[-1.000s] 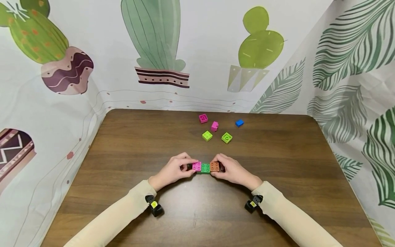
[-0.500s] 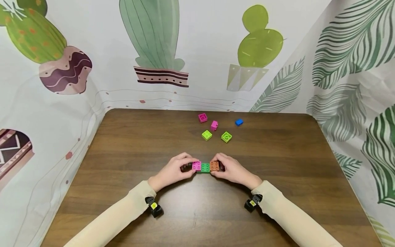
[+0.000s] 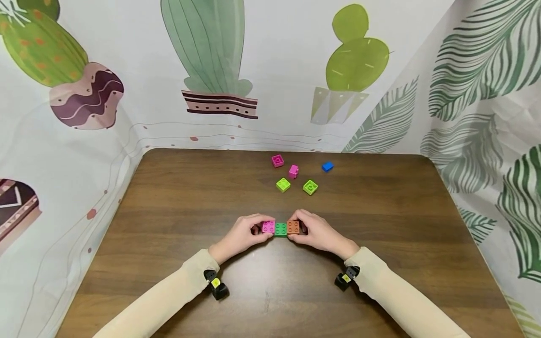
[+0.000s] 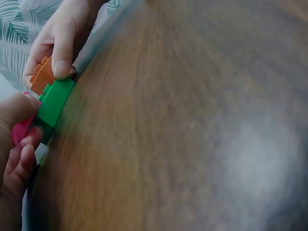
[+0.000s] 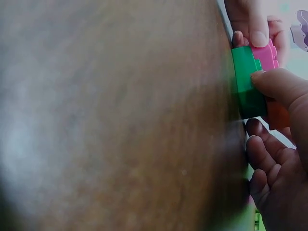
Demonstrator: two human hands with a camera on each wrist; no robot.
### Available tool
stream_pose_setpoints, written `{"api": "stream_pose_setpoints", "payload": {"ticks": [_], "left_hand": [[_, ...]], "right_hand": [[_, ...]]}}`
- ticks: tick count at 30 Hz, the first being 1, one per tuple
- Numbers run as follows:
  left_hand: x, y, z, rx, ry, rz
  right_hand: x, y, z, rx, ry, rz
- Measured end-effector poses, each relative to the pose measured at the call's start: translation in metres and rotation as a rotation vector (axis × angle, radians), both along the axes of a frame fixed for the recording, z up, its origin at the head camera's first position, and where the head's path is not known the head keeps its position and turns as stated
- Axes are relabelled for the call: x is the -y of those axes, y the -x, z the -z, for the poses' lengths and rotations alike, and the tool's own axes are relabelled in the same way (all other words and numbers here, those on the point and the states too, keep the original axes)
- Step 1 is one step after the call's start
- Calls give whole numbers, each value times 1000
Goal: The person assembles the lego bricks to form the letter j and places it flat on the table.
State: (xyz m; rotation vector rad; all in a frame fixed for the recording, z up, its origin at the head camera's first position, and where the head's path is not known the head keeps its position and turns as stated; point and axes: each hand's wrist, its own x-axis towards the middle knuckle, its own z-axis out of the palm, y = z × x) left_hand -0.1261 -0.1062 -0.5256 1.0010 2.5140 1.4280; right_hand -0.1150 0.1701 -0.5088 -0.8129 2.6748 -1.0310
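A green toy building brick [image 3: 281, 229] sits low between my hands, its middle studs showing. On its left end stands a pink brick [image 3: 268, 227], pinched between the thumb and fingers of my left hand [image 3: 244, 234]. An orange-brown brick [image 3: 293, 227] is on the right end, and my right hand [image 3: 318, 234] grips it from the side. The right wrist view shows the right thumb [image 5: 279, 86] lying against the green brick [image 5: 244, 72] too. In the left wrist view, fingers cover much of the pink brick [image 4: 21, 129].
Farther back on the brown table [image 3: 190, 188] lie two lime bricks [image 3: 283, 185], two pink bricks [image 3: 277, 161] and a blue brick [image 3: 327, 166]. A patterned cloth [image 3: 287, 61] rises behind the table's far edge.
My left hand and forearm have shifted slightly right, the fingers reaching farther over the pink brick. The right hand and the joined bricks look nearly still.
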Motion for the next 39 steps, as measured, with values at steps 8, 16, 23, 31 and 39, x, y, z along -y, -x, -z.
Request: {"api": "stream_pose_setpoints", "payload": {"ticks": [8, 16, 23, 31, 39], "left_hand": [[-2, -2, -1, 56, -34, -21], [3, -2, 0, 55, -5, -24], [3, 3, 0, -57, 66, -14], [-11, 7, 6, -74, 111, -36], [-22, 6, 4, -42, 111, -79]], "right_hand": [[1, -1, -6, -8, -9, -13], [-6, 0, -6, 95, 35, -72], [-12, 1, -1, 143, 127, -72], [-11, 4, 1, 192, 158, -38], [-11, 6, 4, 213, 169, -19]]}}
